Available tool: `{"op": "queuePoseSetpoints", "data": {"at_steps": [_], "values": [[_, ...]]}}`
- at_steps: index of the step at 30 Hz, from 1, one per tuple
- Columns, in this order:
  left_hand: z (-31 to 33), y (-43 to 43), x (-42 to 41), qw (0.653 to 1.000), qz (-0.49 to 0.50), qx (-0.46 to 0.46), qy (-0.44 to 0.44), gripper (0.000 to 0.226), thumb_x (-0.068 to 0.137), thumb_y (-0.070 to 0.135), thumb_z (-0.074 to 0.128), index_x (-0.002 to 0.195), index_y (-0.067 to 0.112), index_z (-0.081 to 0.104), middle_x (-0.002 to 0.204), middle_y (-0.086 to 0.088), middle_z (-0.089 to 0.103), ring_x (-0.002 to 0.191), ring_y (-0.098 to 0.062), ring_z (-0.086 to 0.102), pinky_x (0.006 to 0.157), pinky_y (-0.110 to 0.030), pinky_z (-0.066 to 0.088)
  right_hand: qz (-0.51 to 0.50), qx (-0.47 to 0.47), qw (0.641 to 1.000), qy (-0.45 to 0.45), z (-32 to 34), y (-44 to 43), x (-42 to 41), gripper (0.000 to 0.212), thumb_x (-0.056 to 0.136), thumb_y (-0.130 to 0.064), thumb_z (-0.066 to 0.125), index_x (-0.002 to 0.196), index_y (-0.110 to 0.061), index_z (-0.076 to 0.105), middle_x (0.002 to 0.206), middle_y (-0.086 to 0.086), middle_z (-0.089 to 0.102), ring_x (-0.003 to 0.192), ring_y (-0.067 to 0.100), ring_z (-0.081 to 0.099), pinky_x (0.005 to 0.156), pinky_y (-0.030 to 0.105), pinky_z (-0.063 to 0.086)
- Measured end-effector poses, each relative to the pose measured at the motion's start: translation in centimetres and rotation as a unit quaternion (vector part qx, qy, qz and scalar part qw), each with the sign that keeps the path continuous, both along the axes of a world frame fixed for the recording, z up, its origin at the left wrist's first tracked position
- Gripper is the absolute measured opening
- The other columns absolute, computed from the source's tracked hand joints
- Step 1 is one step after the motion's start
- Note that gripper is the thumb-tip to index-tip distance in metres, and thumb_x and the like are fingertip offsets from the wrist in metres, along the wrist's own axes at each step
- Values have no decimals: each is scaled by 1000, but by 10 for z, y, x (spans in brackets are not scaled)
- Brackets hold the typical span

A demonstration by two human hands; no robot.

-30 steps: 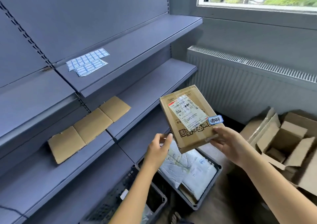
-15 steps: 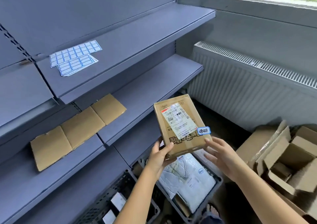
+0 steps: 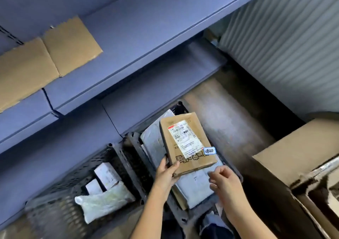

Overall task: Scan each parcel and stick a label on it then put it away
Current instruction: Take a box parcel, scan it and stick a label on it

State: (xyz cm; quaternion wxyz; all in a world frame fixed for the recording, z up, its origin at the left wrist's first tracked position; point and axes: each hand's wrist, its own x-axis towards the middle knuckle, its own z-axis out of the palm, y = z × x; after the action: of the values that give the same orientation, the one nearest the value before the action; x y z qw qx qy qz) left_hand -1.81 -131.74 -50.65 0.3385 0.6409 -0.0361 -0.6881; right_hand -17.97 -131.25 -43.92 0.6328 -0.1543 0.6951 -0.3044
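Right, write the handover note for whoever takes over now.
Left hand grips the cardboard parcel by its near left corner, above the black crate holding grey mailers.
Right hand is empty, fingers loosely curled, just off the parcel's near edge.
Done: the small blue label is stuck on the parcel. Whether it was scanned cannot be told.
Left: put this parcel away.

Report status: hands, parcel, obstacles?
Left hand grips cardboard parcel. Right hand free, beside it. Blue label on parcel. Grey mailers in crate below.
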Motion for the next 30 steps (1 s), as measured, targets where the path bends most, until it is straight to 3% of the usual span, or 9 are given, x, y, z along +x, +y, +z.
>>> {"op": "queuePoseSetpoints", "data": {"at_steps": [4, 8, 10, 12, 16, 20, 23, 27, 30], "values": [[-63, -4, -7, 1000, 19, 24, -5, 47, 90, 9, 60, 133, 22, 45, 129, -5, 59, 106, -19, 61, 83, -34, 52, 31, 18, 999, -1, -58, -8, 6, 33, 85, 5, 56, 65, -14, 39, 63, 6, 42, 50, 8, 43, 48, 17, 35], [-112, -13, -10, 998, 14, 31, -52, 44, 92, 7, 58, 127, 27, 42, 126, -3, 58, 109, -22, 59, 75, -28, 51, 43, 37, 998, -12, -102, -10, 11, 31, 86, 7, 55, 66, -14, 41, 67, 6, 44, 56, 13, 45, 56, 24, 37], [-133, -11, -15, 996, -12, 33, -80, 43, 91, 6, 59, 121, 30, 40, 121, -2, 59, 104, -19, 59, 82, -31, 52, 43, 42, 998, -14, -114, -11, 11, 31, 85, 8, 55, 67, -13, 40, 66, 5, 43, 58, 14, 45, 57, 25, 38], [-149, -8, -24, 992, -43, 35, -112, 50, 83, 18, 65, 126, 30, 42, 126, 0, 60, 108, -18, 60, 96, -41, 49, 46, 46, 998, -8, -124, -12, 10, 31, 85, 8, 55, 67, -12, 40, 66, 5, 43, 59, 15, 46, 58, 25, 39], [-192, -1, -33, 989, -47, 52, -127, 80, 65, 34, 64, 139, 28, 37, 128, 3, 59, 112, -17, 60, 98, -47, 48, 46, 62, 997, -3, -138, -13, 7, 31, 85, 8, 55, 67, -13, 41, 68, 5, 43, 59, 14, 46, 59, 24, 39], [-186, -1, -31, 989, -61, 62, -118, 58, 76, 26, 69, 128, 29, 45, 124, 4, 62, 110, -17, 60, 98, -44, 48, 52, 65, 997, 5, -139, -14, 5, 30, 85, 7, 55, 68, -13, 42, 68, 5, 45, 60, 14, 47, 60, 24, 40], [-154, 0, -22, 988, -48, 71, -125, 44, 81, 23, 69, 120, 27, 48, 124, 2, 62, 106, -15, 60, 95, -33, 47, 66, 67, 996, 6, -130, -13, 9, 30, 86, 7, 55, 68, -13, 41, 69, 6, 45, 61, 15, 46, 60, 25, 39], [-115, 11, 5, 982, -24, 85, -166, 63, 88, 36, 64, 141, 18, 35, 136, -2, 44, 126, -19, 45, 99, -26, 35, 102, 62, 993, 2, -107, -15, 26, 30, 87, 7, 55, 68, -13, 41, 69, 7, 44, 62, 16, 46, 61, 26, 40], [-84, 26, 42, 976, 12, 94, -195, 55, 95, 32, 54, 142, 15, 33, 131, -3, 47, 119, -21, 49, 100, -30, 38, 145, 56, 988, -4, -84, -14, 53, 31, 88, 6, 54, 69, -14, 41, 70, 6, 45, 63, 17, 47, 63, 27, 41]]}}
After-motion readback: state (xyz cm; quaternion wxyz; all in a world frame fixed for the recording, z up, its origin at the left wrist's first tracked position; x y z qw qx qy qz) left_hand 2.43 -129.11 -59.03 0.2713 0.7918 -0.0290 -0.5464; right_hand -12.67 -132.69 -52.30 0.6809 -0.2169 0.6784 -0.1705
